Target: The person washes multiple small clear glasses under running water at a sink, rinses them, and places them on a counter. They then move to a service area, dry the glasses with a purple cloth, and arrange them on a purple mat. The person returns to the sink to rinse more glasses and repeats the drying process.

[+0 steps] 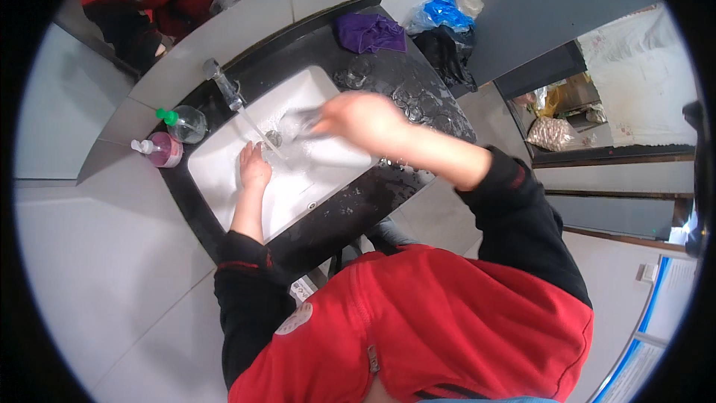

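Observation:
My right hand (pixel 363 123) is above the white washbasin (pixel 221 165), blurred by motion. Its fingers grip a clear vessel (pixel 299 123), which looks like a drinking glass, though the blur hides its exact shape. My left hand (pixel 255 168) is inside the basin, palm down with fingers stretched out, and holds nothing visible. A stream of water runs from the chrome faucet (pixel 225 87) into the basin, landing beside my left fingertips. Close to that stream lies the round metal drain (pixel 273 139).
Several clear glasses (pixel 417 102) stand on the wet black countertop (pixel 358 193) at right. Behind them lies a purple cloth (pixel 371 33). A green-topped bottle (pixel 189 123) and a pink soap bottle (pixel 162 151) stand left of the basin. Plastic bags (pixel 444 17) hang beyond the counter; a mirror (pixel 184 0) faces me.

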Demonstrator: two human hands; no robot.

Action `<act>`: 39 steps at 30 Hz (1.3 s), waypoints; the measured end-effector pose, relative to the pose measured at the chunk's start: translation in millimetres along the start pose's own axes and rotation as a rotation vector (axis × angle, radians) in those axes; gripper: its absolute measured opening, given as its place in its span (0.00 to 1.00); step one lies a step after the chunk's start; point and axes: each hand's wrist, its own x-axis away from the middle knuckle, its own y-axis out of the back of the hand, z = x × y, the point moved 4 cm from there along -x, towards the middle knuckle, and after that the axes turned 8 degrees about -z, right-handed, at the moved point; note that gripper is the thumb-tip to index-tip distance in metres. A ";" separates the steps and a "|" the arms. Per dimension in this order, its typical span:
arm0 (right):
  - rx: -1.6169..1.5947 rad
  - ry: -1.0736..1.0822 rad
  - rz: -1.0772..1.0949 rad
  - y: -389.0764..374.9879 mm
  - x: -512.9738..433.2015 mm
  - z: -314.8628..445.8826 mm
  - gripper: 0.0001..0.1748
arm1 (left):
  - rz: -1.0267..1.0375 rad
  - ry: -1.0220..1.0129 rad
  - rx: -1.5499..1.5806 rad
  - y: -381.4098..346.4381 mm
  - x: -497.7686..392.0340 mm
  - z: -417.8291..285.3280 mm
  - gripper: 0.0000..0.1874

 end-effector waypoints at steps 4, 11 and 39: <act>-0.333 -0.374 -0.266 95.9 41.9 -101.4 0.09 | 0.094 -0.013 -0.169 -9.1 -20.7 -3.7 0.24; -0.415 -0.661 -0.233 68.7 91.3 -274.6 0.10 | 0.199 0.237 -0.092 -46.2 -36.0 7.0 0.19; -0.335 -0.197 0.296 -175.5 15.2 -5.6 0.17 | 0.113 0.553 1.244 14.7 -27.6 27.0 0.14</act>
